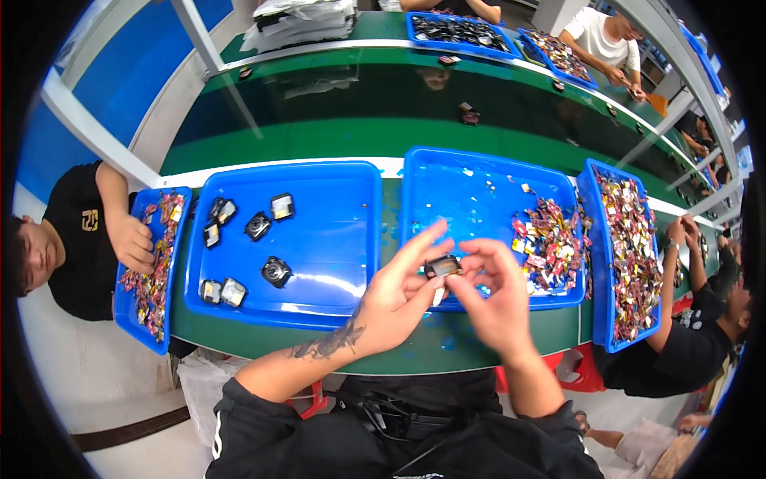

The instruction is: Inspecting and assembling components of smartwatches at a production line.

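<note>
Reference: clock face centered on the black casing [443, 267], 12 o'clock toward the top of the view.

The black casing is positioned between the two hands, above the near-left part of the right blue tray [431, 185]. The left hand [395, 289] is located at 8 o'clock and is clamped on the casing, thumb below and fingers behind. The right hand [496, 291] is located at 4 o'clock, thumb and fingers bent toward the casing's right end; whether they grip it cannot be told. A small white tab [438, 296] hangs at 6 o'clock, directly below the casing.

At 3 o'clock, beyond the right hand, a pile of small red and white parts [550, 247] lies in the right blue tray. Farther out at 3 o'clock stands a narrow blue tray [604, 295] filled with similar parts. At 9 o'clock, the left blue tray [335, 239] contains several separate black units [276, 271]. At 12 o'clock, beyond both trays, a loose dark unit [469, 116] lies on the belt [383, 100].
</note>
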`<state>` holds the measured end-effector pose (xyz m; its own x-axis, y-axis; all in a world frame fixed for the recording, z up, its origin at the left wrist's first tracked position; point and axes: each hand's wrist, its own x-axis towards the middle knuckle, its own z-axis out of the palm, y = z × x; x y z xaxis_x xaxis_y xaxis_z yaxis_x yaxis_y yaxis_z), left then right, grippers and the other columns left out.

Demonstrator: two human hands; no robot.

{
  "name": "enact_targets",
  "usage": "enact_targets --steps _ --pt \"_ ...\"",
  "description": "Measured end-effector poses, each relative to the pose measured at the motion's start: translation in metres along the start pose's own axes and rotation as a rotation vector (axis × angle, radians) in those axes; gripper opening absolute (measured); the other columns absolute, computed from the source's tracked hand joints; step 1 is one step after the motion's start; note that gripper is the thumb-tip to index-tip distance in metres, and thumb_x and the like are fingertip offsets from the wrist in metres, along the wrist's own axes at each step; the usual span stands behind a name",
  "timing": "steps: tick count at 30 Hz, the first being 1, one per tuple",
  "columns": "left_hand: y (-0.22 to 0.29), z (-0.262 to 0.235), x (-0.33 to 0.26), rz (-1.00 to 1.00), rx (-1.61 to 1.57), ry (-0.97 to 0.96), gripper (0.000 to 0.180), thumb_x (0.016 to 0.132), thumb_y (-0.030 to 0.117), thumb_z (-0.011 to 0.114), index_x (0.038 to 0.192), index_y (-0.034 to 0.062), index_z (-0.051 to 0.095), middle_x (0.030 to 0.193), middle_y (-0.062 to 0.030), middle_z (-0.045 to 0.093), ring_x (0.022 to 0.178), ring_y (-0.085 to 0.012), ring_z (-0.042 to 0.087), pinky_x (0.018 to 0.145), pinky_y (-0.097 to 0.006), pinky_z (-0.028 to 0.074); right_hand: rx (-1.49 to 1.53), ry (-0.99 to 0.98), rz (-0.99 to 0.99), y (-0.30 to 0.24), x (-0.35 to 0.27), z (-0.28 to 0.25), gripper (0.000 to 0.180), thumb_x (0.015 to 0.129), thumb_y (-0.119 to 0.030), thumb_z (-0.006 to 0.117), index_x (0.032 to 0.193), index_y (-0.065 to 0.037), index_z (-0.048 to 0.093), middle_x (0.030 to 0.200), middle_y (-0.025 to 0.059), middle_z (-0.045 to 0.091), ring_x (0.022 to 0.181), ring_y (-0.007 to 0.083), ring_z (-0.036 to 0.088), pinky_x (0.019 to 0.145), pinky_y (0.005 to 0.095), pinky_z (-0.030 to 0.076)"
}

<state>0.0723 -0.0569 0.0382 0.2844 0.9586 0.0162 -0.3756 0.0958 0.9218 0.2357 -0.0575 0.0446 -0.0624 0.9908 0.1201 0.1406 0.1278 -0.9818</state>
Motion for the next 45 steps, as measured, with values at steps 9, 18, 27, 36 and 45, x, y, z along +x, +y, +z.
enact_targets --steps 9,18,27,36,45 --pt "0.040 -0.163 0.034 0.052 1.962 0.615 0.033 0.091 0.024 0.058 0.120 0.0073 0.061 0.111 -0.0191 0.063 0.110 -0.0358 0.057 0.093 -0.045 0.045 -0.495 0.094 0.105 0.052 0.260 -0.064 0.041 0.058 -0.016 0.089 0.090 0.000 0.068 0.087 0.0116 0.071 0.083 0.0191 0.068 0.073 0.0328 0.053" --pt "0.059 -0.130 0.037 -0.004 1.519 0.578 0.019 0.082 0.008 0.070 0.092 0.0067 0.055 0.085 -0.0080 0.063 0.072 -0.0253 0.059 0.063 -0.033 0.048 -0.819 0.075 0.153 0.069 0.264 -0.092 0.040 0.062 -0.033 0.087 0.086 -0.005 0.071 0.091 0.0145 0.071 0.087 0.0290 0.069 0.080 0.0373 0.054" --pt "0.029 -0.025 0.021 0.191 0.348 0.228 0.029 0.092 0.004 0.060 0.120 0.0001 0.053 0.095 -0.0033 0.061 0.075 -0.0059 0.057 0.057 -0.018 0.044 0.093 -0.322 -0.061 -0.034 0.053 0.014 0.020 0.089 -0.009 0.067 0.106 0.002 0.064 0.091 0.0070 0.067 0.082 0.0094 0.064 0.072 0.0249 0.054" --pt "0.022 -0.024 0.016 -0.065 0.230 0.056 0.017 0.090 0.004 0.063 0.092 0.0054 0.047 0.087 -0.0076 0.062 0.072 -0.0127 0.063 0.055 -0.023 0.052 -1.351 0.124 -0.336 0.007 0.064 -0.066 0.030 0.070 -0.032 0.078 0.080 -0.006 0.067 0.086 0.0119 0.062 0.086 0.0292 0.060 0.073 0.0405 0.048" --pt "0.022 -0.027 0.016 -0.140 -0.053 0.050 0.042 0.099 0.015 0.051 0.139 0.0112 0.039 0.113 -0.0139 0.059 0.088 -0.0174 0.062 0.070 -0.028 0.055 -0.886 0.138 -0.466 0.017 0.049 -0.093 0.014 0.077 -0.004 0.070 0.080 -0.004 0.056 0.083 0.0105 0.059 0.084 0.0310 0.056 0.076 0.0401 0.042"
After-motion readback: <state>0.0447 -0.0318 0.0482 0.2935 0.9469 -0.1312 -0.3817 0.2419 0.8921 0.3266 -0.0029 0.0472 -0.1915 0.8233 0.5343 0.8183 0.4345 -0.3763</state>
